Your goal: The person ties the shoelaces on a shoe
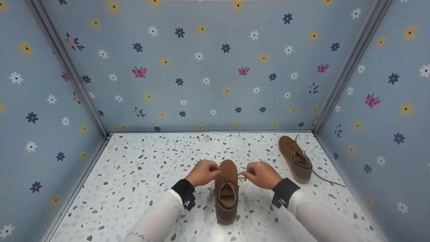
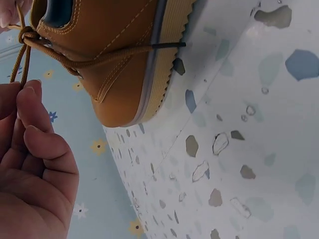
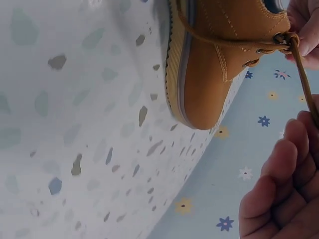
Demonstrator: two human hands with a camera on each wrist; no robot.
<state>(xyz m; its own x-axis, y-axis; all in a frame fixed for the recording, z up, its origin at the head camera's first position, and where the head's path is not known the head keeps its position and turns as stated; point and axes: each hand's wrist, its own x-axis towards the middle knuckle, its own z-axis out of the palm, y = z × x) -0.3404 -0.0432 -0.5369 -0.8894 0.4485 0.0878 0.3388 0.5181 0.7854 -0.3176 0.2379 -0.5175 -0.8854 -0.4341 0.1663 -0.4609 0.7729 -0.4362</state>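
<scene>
Down near my head camera, a brown shoe [image 1: 227, 192] sits on the spotty floor [image 1: 151, 174], toe pointing away. I see the left hand [image 1: 203, 173] pinch its lace [image 3: 302, 74] on one side and the right hand [image 1: 262, 174] on the other, a knot [image 2: 27, 35] between. Farther off sits a second brown shoe [image 1: 295, 168], then a blue flowery wall [image 1: 215, 69].

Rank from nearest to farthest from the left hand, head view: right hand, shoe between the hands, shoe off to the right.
1. Shoe between the hands: immediately right of the left hand.
2. Right hand: across that shoe, pinching its lace.
3. Shoe off to the right: beyond the right hand, near the right wall.
</scene>
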